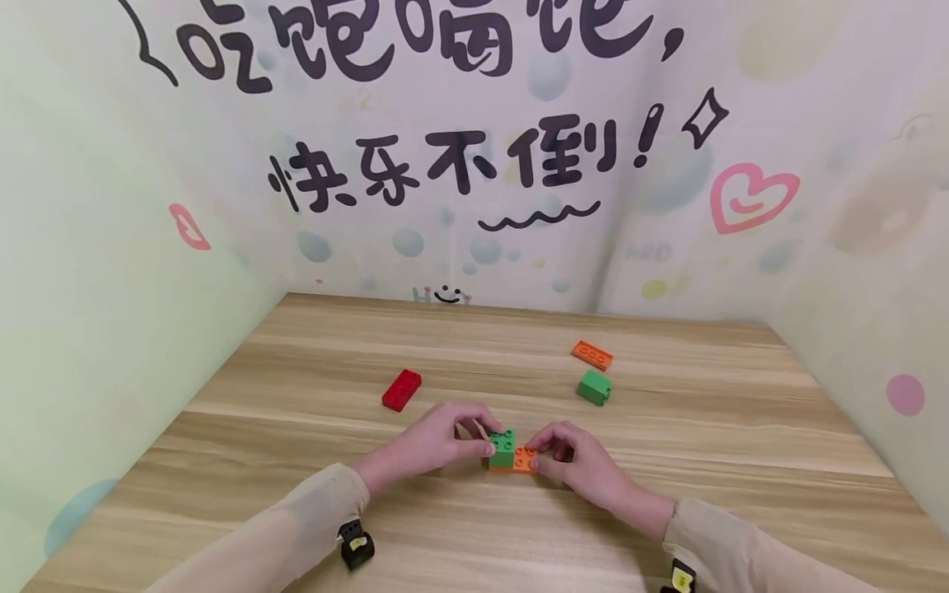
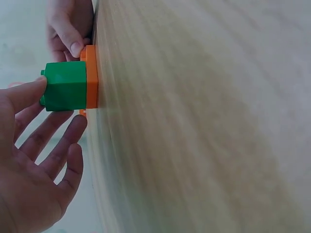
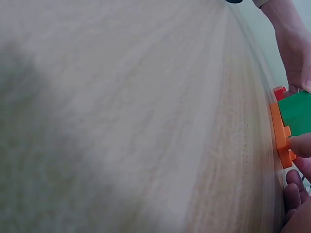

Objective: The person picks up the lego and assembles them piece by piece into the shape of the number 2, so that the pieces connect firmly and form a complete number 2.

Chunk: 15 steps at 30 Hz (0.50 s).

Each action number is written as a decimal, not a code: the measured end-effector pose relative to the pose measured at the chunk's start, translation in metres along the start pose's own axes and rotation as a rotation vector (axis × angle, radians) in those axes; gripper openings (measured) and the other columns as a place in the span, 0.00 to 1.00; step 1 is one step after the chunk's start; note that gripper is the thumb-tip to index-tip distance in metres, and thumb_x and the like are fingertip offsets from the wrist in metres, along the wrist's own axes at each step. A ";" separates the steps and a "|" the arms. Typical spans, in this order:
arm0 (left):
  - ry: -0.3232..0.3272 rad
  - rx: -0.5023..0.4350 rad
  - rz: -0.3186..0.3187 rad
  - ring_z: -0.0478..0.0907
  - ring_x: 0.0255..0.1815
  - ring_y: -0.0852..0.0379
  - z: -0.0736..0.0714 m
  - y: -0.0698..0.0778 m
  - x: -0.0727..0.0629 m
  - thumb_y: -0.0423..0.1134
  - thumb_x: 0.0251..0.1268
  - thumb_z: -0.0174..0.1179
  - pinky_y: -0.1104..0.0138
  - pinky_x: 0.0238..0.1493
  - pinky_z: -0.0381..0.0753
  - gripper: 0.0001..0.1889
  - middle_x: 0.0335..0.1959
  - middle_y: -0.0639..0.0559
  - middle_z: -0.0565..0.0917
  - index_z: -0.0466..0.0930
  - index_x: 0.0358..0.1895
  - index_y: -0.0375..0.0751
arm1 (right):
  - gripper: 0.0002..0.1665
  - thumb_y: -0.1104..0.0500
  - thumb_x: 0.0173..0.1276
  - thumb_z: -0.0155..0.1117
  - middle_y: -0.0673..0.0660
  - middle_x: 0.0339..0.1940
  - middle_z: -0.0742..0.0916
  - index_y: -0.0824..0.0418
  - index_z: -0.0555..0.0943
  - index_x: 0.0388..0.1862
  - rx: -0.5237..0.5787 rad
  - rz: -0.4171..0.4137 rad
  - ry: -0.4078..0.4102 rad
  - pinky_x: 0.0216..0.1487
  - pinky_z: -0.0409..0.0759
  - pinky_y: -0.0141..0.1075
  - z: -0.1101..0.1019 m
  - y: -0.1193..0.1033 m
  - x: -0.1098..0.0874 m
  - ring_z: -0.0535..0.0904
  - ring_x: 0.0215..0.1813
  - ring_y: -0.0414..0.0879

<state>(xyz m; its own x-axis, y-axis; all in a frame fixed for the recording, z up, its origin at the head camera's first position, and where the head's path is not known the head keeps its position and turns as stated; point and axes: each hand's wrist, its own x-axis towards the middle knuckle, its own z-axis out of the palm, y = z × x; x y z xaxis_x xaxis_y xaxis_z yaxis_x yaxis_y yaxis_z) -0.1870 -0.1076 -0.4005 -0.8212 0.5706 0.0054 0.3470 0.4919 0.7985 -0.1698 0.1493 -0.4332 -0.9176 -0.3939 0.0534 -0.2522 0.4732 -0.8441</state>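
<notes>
A green building brick sits upright on the left half of a flat orange building brick, its studs facing up. My left hand holds the green brick between thumb and fingers; in the left wrist view the thumb presses its studded side and the other fingers spread below. At the orange brick's right end, my right hand pinches it with thumb and forefinger. The orange brick lies flat on the table in the right wrist view, where the right hand is partly cut off.
A flat red brick lies behind the left hand. At the back right, a second green brick rests on its side near another flat orange brick, hollow side up. Printed cloth walls stand around the wooden table.
</notes>
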 end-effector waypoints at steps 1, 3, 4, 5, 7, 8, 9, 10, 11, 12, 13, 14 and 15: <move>0.000 0.007 0.001 0.80 0.44 0.61 0.000 0.001 0.001 0.42 0.64 0.67 0.67 0.45 0.80 0.10 0.47 0.57 0.86 0.84 0.48 0.54 | 0.12 0.58 0.62 0.71 0.56 0.40 0.83 0.58 0.83 0.44 0.003 -0.002 -0.004 0.35 0.70 0.28 0.000 0.000 0.000 0.71 0.35 0.39; 0.001 0.020 0.004 0.81 0.44 0.61 0.000 0.001 0.002 0.42 0.64 0.67 0.67 0.45 0.81 0.10 0.47 0.58 0.86 0.84 0.48 0.55 | 0.12 0.58 0.63 0.70 0.56 0.39 0.83 0.59 0.83 0.45 0.011 -0.004 -0.014 0.33 0.70 0.28 -0.001 0.000 0.000 0.71 0.34 0.39; 0.000 0.025 0.004 0.81 0.44 0.61 0.000 0.002 0.002 0.42 0.64 0.67 0.66 0.46 0.81 0.10 0.47 0.58 0.86 0.84 0.48 0.55 | 0.12 0.59 0.64 0.70 0.56 0.39 0.83 0.59 0.83 0.45 0.017 -0.005 -0.018 0.32 0.70 0.28 -0.002 0.000 0.000 0.71 0.33 0.39; -0.002 0.028 0.001 0.81 0.44 0.61 0.000 0.002 0.003 0.42 0.64 0.67 0.66 0.46 0.81 0.10 0.47 0.58 0.86 0.84 0.48 0.55 | 0.12 0.59 0.64 0.70 0.56 0.38 0.83 0.60 0.83 0.45 0.024 -0.004 -0.022 0.31 0.70 0.28 -0.002 -0.001 0.000 0.71 0.33 0.39; -0.005 0.029 -0.004 0.81 0.45 0.61 0.000 0.003 0.003 0.42 0.64 0.67 0.65 0.47 0.81 0.10 0.48 0.59 0.86 0.84 0.48 0.56 | 0.12 0.59 0.64 0.69 0.57 0.38 0.83 0.60 0.82 0.46 0.038 -0.003 -0.031 0.29 0.70 0.28 -0.003 -0.001 0.000 0.71 0.32 0.38; -0.006 0.029 -0.004 0.81 0.45 0.61 -0.001 0.003 0.003 0.42 0.63 0.67 0.65 0.47 0.81 0.10 0.48 0.59 0.86 0.84 0.48 0.56 | 0.12 0.59 0.65 0.69 0.57 0.37 0.83 0.60 0.82 0.46 0.043 -0.003 -0.034 0.28 0.70 0.28 -0.003 -0.001 0.000 0.71 0.31 0.38; -0.008 0.029 -0.006 0.81 0.45 0.61 -0.001 0.004 0.003 0.42 0.63 0.67 0.65 0.47 0.81 0.10 0.48 0.59 0.86 0.84 0.48 0.56 | 0.12 0.59 0.65 0.69 0.57 0.37 0.83 0.61 0.82 0.46 0.049 -0.002 -0.036 0.28 0.70 0.28 -0.003 -0.001 0.000 0.70 0.31 0.38; -0.009 0.027 -0.007 0.81 0.45 0.61 -0.001 0.004 0.003 0.42 0.63 0.67 0.65 0.47 0.81 0.10 0.48 0.59 0.86 0.84 0.48 0.56 | 0.12 0.59 0.65 0.69 0.57 0.37 0.83 0.61 0.82 0.46 0.053 -0.001 -0.038 0.27 0.70 0.28 -0.003 -0.001 0.000 0.70 0.30 0.38; -0.009 0.025 -0.005 0.82 0.45 0.61 -0.002 0.004 0.003 0.42 0.63 0.67 0.65 0.47 0.81 0.10 0.48 0.59 0.86 0.85 0.48 0.56 | 0.13 0.59 0.65 0.69 0.57 0.36 0.82 0.61 0.82 0.46 0.055 -0.001 -0.040 0.27 0.70 0.28 -0.002 -0.001 0.000 0.70 0.30 0.38; -0.009 0.024 -0.001 0.82 0.45 0.61 -0.002 0.004 0.003 0.42 0.63 0.67 0.65 0.47 0.81 0.11 0.48 0.58 0.86 0.85 0.48 0.55 | 0.13 0.59 0.64 0.69 0.57 0.36 0.82 0.61 0.82 0.46 0.051 0.000 -0.040 0.28 0.70 0.28 -0.002 -0.001 0.000 0.70 0.30 0.38; -0.009 0.021 0.004 0.82 0.45 0.61 -0.002 0.003 0.003 0.41 0.63 0.67 0.65 0.47 0.81 0.11 0.48 0.58 0.87 0.85 0.48 0.54 | 0.13 0.59 0.64 0.69 0.57 0.36 0.82 0.61 0.82 0.46 0.047 0.002 -0.041 0.28 0.70 0.28 -0.002 -0.001 0.000 0.70 0.31 0.38; -0.009 0.021 0.009 0.82 0.44 0.61 -0.002 0.003 0.003 0.41 0.63 0.67 0.65 0.47 0.81 0.11 0.48 0.58 0.87 0.85 0.48 0.54 | 0.13 0.59 0.64 0.69 0.56 0.35 0.82 0.60 0.82 0.46 0.041 0.003 -0.041 0.28 0.70 0.28 -0.002 0.000 0.000 0.70 0.31 0.38; -0.010 0.018 0.012 0.82 0.44 0.61 -0.002 0.003 0.003 0.41 0.63 0.67 0.66 0.47 0.82 0.11 0.47 0.58 0.87 0.85 0.48 0.53 | 0.13 0.59 0.64 0.69 0.56 0.35 0.82 0.60 0.82 0.46 0.036 0.004 -0.042 0.28 0.70 0.28 -0.001 0.000 0.000 0.71 0.31 0.39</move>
<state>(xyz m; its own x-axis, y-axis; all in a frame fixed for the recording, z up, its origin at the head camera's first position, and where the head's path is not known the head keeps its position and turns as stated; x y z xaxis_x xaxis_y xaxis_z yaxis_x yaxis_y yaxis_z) -0.1891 -0.1057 -0.3967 -0.8123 0.5831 0.0092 0.3654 0.4966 0.7873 -0.1706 0.1504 -0.4325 -0.9048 -0.4249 0.0280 -0.2365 0.4467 -0.8629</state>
